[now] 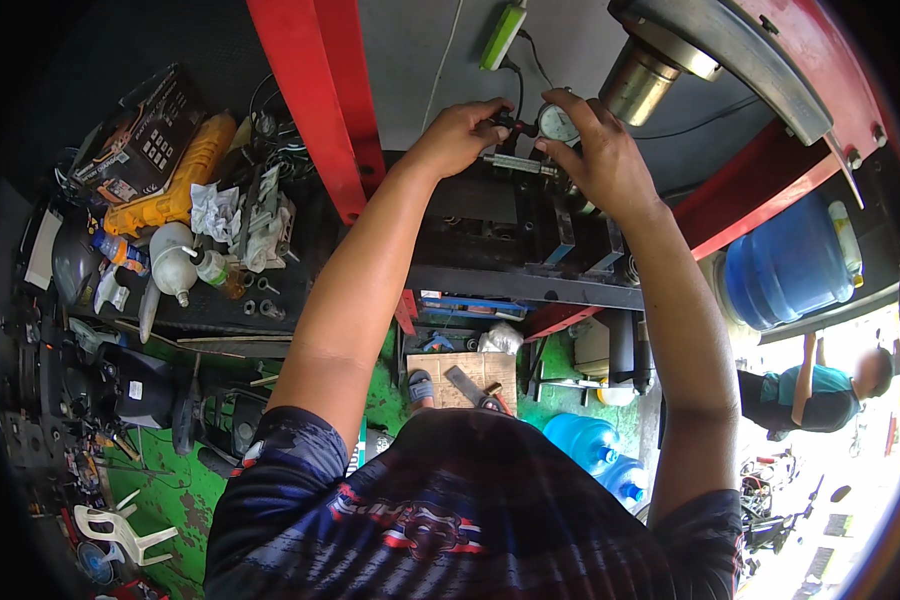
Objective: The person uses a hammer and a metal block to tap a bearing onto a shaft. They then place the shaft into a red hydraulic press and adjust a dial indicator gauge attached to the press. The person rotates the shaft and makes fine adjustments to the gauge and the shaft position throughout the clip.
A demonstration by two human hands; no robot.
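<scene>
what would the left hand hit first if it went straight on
The left hand would probably meet the round gauge, just past the small black part at its fingertips; depth is unclear.

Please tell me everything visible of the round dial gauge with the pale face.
The round, pale-faced dial gauge has a slim, metallic-looking rim; its markings are too small to read. Its face is turned toward the viewer. The bare right hand holds it between fingers and thumb. Just left is a small black fitting; whether they join is unclear.

Glare's strong lower R, upper L's dim, fisheye rim's bent/dark, far-L detail prob. soft.
</scene>
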